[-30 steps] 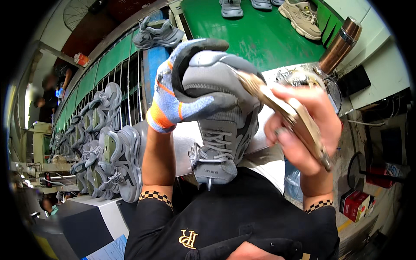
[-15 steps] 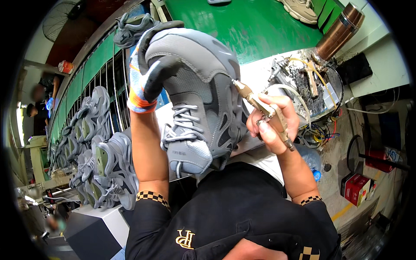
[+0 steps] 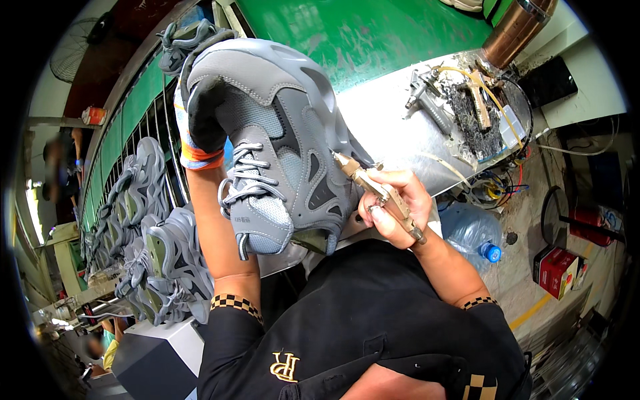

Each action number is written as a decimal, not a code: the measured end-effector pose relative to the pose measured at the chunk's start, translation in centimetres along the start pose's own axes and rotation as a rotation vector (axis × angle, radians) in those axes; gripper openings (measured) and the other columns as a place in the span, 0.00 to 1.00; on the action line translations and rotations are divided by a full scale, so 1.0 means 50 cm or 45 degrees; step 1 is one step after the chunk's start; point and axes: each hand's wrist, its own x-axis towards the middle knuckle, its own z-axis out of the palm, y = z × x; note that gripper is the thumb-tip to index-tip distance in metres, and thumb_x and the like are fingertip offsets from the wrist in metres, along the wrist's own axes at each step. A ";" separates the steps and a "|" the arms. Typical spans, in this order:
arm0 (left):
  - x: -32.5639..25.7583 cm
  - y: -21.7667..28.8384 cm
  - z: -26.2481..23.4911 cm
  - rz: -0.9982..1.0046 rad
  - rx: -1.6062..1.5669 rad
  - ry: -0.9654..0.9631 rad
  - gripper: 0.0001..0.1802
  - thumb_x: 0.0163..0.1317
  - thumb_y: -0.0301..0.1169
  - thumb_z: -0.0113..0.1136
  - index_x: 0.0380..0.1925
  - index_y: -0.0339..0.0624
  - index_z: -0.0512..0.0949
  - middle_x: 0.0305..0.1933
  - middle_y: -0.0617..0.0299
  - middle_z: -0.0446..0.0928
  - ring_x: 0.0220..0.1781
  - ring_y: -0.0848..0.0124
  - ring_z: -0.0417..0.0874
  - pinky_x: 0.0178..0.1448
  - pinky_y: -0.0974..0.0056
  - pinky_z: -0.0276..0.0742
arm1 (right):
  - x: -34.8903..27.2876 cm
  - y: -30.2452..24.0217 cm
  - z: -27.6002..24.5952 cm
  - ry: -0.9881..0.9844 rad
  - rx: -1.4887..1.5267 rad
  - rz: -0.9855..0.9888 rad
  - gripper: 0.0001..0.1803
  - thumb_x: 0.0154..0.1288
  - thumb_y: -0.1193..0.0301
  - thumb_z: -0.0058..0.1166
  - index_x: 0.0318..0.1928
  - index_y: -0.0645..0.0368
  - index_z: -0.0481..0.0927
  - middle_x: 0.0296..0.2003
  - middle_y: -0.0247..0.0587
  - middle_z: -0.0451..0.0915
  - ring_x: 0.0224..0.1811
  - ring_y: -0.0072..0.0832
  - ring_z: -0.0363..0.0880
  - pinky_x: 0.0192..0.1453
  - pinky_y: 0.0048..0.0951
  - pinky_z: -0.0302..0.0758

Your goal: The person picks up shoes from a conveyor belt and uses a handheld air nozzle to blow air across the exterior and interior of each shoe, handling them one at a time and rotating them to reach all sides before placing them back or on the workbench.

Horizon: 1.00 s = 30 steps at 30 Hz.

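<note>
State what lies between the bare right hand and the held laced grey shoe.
In the head view, the front of a slim golden metal tool lies there, tapered tip toward the shoe; contact is unclear.

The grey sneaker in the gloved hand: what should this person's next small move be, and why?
Perhaps ease the metal tool slightly along the side of the grey sneaker: the right hand aims the tool's tip there, though contact is unclear, while the gloved left hand holds the toe end.
</note>
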 end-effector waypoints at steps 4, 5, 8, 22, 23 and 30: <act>-0.005 -0.014 -0.003 -0.003 0.008 0.034 0.29 0.62 0.43 0.57 0.58 0.36 0.71 0.55 0.53 0.77 0.55 0.62 0.79 0.62 0.61 0.73 | -0.015 0.013 -0.009 0.006 0.027 0.035 0.23 0.62 0.80 0.47 0.58 0.68 0.64 0.24 0.43 0.73 0.21 0.24 0.72 0.26 0.28 0.73; -0.006 -0.016 -0.004 -0.006 0.012 0.039 0.28 0.62 0.43 0.57 0.58 0.36 0.71 0.55 0.53 0.77 0.55 0.62 0.79 0.62 0.61 0.73 | -0.017 0.016 -0.012 0.019 0.043 0.059 0.23 0.62 0.79 0.47 0.58 0.69 0.64 0.24 0.43 0.73 0.20 0.24 0.72 0.26 0.27 0.73; -0.014 -0.018 -0.009 -0.010 0.028 0.069 0.28 0.63 0.43 0.56 0.58 0.36 0.71 0.55 0.53 0.77 0.56 0.62 0.79 0.62 0.61 0.73 | -0.022 0.016 -0.013 0.027 0.104 0.119 0.23 0.62 0.79 0.47 0.58 0.69 0.64 0.24 0.43 0.73 0.20 0.24 0.72 0.26 0.27 0.73; -0.098 -0.054 -0.038 -0.104 0.071 0.280 0.26 0.67 0.43 0.51 0.59 0.36 0.71 0.56 0.53 0.76 0.56 0.62 0.78 0.63 0.60 0.73 | -0.055 0.022 -0.013 0.095 0.234 0.244 0.21 0.61 0.79 0.46 0.56 0.69 0.66 0.24 0.43 0.73 0.20 0.23 0.72 0.24 0.25 0.70; -0.107 -0.047 -0.043 -0.111 0.089 0.298 0.26 0.67 0.43 0.51 0.59 0.36 0.71 0.56 0.53 0.76 0.56 0.62 0.78 0.63 0.60 0.73 | -0.059 0.017 -0.010 0.107 0.271 0.313 0.21 0.62 0.78 0.47 0.56 0.69 0.66 0.24 0.42 0.73 0.19 0.23 0.71 0.24 0.25 0.70; -0.188 -0.059 -0.079 -0.234 0.115 0.424 0.26 0.70 0.43 0.48 0.59 0.36 0.71 0.57 0.53 0.76 0.56 0.62 0.78 0.63 0.60 0.72 | -0.058 0.031 0.004 0.141 0.357 0.342 0.20 0.63 0.78 0.47 0.56 0.69 0.66 0.25 0.41 0.73 0.21 0.21 0.71 0.25 0.24 0.69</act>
